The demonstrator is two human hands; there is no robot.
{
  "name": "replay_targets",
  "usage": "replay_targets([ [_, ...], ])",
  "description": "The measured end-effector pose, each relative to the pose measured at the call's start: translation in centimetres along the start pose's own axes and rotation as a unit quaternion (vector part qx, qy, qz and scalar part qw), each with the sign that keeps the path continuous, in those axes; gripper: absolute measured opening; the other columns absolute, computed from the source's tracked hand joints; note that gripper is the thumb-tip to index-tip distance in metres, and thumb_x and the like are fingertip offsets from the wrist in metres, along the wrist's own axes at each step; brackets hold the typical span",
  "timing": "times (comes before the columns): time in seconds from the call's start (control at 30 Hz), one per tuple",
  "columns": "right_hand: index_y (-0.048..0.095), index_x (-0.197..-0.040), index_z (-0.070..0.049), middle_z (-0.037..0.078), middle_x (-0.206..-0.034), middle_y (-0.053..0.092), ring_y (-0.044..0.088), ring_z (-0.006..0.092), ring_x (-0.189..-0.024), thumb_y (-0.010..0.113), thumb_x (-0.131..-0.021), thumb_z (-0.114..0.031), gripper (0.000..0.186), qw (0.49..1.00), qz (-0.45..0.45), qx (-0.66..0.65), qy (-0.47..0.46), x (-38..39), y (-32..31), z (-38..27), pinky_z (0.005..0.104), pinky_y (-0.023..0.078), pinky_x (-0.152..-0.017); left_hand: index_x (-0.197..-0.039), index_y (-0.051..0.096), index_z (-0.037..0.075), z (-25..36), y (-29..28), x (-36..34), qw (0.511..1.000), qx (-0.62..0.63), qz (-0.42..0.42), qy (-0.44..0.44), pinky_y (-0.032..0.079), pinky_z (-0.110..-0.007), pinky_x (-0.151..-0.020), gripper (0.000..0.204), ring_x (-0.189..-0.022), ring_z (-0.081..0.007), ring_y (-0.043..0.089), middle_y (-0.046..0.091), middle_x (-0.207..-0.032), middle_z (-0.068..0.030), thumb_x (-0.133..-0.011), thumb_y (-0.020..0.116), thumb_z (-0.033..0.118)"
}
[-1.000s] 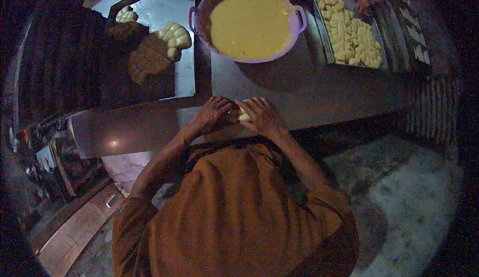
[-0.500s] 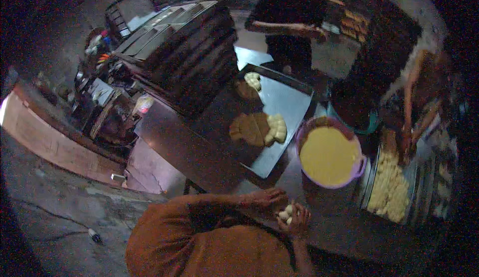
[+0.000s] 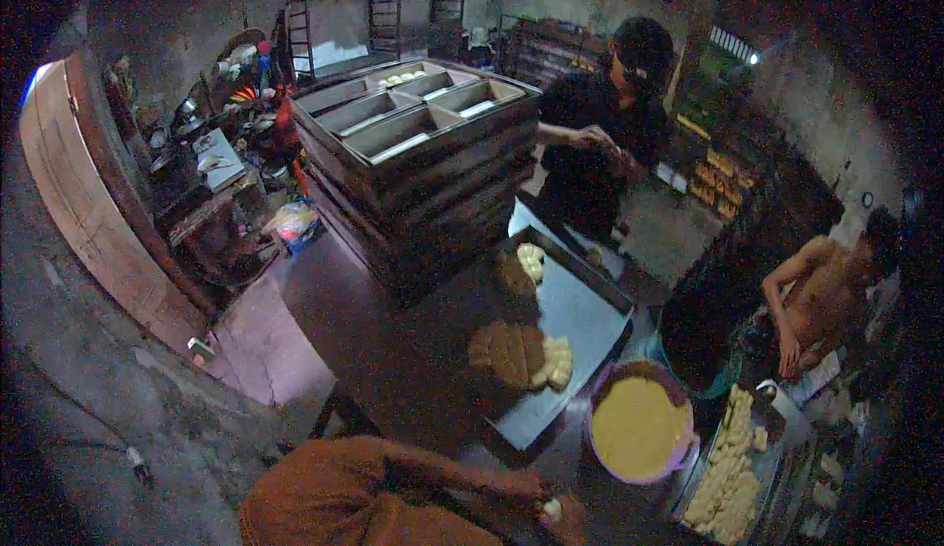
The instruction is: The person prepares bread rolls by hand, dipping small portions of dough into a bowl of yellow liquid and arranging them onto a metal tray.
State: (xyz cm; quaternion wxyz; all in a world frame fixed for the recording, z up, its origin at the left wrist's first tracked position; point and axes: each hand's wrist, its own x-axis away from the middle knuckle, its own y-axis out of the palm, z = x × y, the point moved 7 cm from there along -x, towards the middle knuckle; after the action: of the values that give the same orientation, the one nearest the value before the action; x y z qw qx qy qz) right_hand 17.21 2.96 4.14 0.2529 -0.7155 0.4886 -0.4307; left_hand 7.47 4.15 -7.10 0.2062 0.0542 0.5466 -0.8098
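At the bottom of the view, my left hand (image 3: 529, 487) is beside a small pale dough piece (image 3: 553, 509); its fingers are too dark to read. My right hand (image 3: 570, 523), partly in view, is closed round that dough. Beyond them a purple tub (image 3: 639, 424) holds yellow batter. To its left lies a metal tray (image 3: 580, 325) with brown and pale segmented dough clusters (image 3: 553, 364). To its right another tray (image 3: 772, 462) carries many pale dough pieces (image 3: 728, 477).
A tall stack of divided trays (image 3: 413, 192) occupies the table's far left. A co-worker in black (image 3: 610, 123) stands behind it, hands raised. A bare-armed co-worker (image 3: 821, 300) works at the right, beside a teal-rimmed container (image 3: 723, 374). Cluttered shelving (image 3: 211, 157) lines the left.
The view has swung up and left, showing more of the tray stack and room. My hands sit lower in the picture. The right co-worker's hands are off the dough tray.
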Motion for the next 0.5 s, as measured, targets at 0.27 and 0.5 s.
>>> replay_targets([
  [0.27, 0.064, -0.107, -0.009, 0.011, -0.092, 0.067, 0.065, 0.0276, -0.084, 0.070, -0.076, -0.045, 0.048, 0.927, -0.369, -0.060, -0.034, -6.7, -5.2, -4.8, 0.0375, 0.050, -0.077, -0.108, 0.058, 0.005, -1.8, -15.3, 0.9, 0.762, 0.618, -0.018, -0.191, 0.042, -0.031, -0.064, 0.043, -0.079, -0.0140, 0.051, 0.056, -0.093, -0.0039, -0.087, 0.060, 0.043],
  [0.5, 0.062, -0.109, -0.006, 0.014, -0.097, 0.066, 0.065, 0.0283, -0.091, 0.073, -0.074, -0.039, 0.050, 0.839, -0.268, 0.179, -0.439, -18.1, -21.0, -40.2, 0.0384, 0.051, -0.077, -0.102, 0.063, 0.002, -8.5, -48.4, 9.0, 0.842, 0.426, 0.161, -0.290, 0.046, -0.028, -0.056, 0.045, -0.069, -0.0106, 0.055, 0.061, -0.081, -0.0014, -0.088, 0.062, 0.045],
])
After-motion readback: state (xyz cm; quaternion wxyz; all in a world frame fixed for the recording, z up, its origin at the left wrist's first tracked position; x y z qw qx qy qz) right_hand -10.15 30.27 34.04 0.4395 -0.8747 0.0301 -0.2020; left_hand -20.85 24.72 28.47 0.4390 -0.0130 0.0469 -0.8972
